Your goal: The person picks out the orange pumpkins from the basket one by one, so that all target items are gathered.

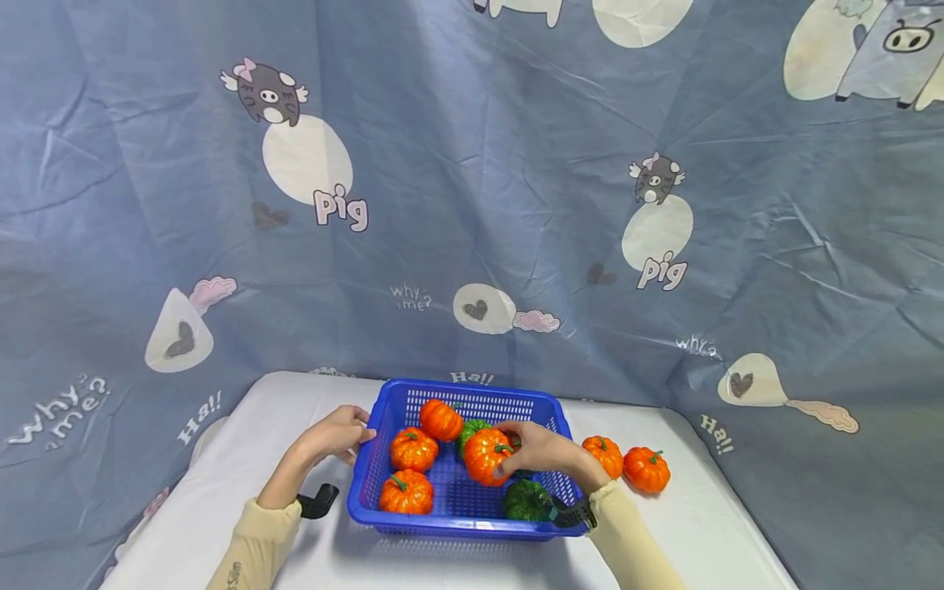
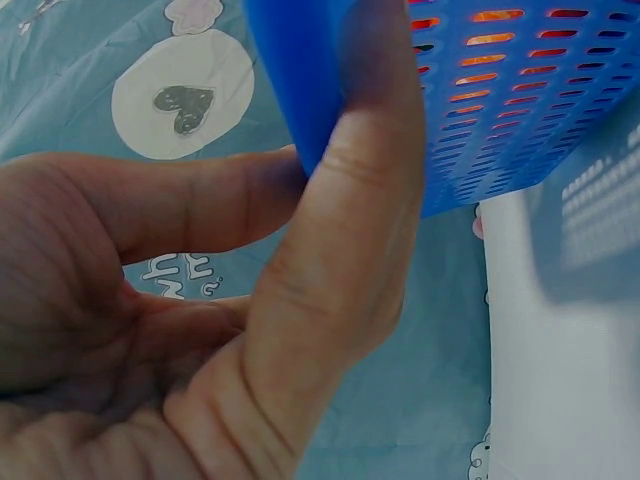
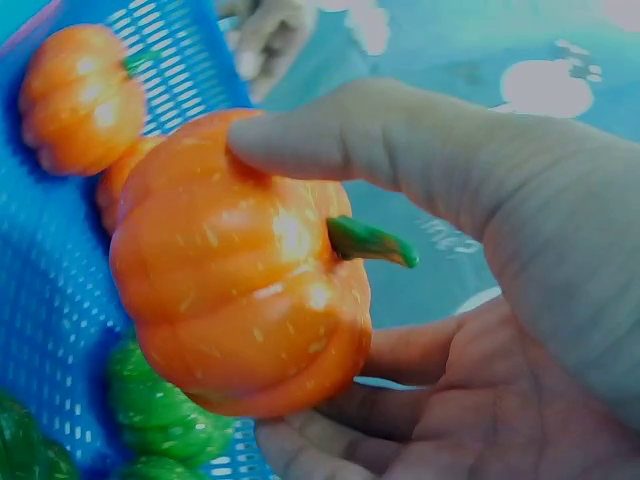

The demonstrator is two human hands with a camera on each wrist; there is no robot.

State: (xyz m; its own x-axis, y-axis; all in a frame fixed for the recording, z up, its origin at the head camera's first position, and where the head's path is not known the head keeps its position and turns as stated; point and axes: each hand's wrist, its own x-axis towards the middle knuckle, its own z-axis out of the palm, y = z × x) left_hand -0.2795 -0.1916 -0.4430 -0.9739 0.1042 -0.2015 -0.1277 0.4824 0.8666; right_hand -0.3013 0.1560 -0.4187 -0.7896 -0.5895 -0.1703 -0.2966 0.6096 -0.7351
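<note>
My right hand (image 1: 542,449) grips an orange toy pumpkin (image 3: 235,275) with a green stem, thumb on one side and fingers round the other. It is over the right half of a blue plastic basket (image 1: 472,524). At the basket's left side, my left hand (image 1: 342,433) pinches the rim (image 2: 300,80) between thumb and finger. Inside the basket, three other orange pumpkins lie toward the left, one of them a glossy pumpkin (image 1: 407,492) near the front. A dark green pumpkin (image 1: 525,500) sits at the front right, and a lighter green pumpkin (image 3: 165,400) lies partly hidden behind the held one.
Right of the basket, two orange pumpkins lie on the white table (image 1: 708,524): a nearer-in pumpkin (image 1: 605,456), partly behind my right wrist, and an outer pumpkin (image 1: 646,470). A blue-grey cloth (image 1: 442,246) with pig prints hangs behind the table and around its sides.
</note>
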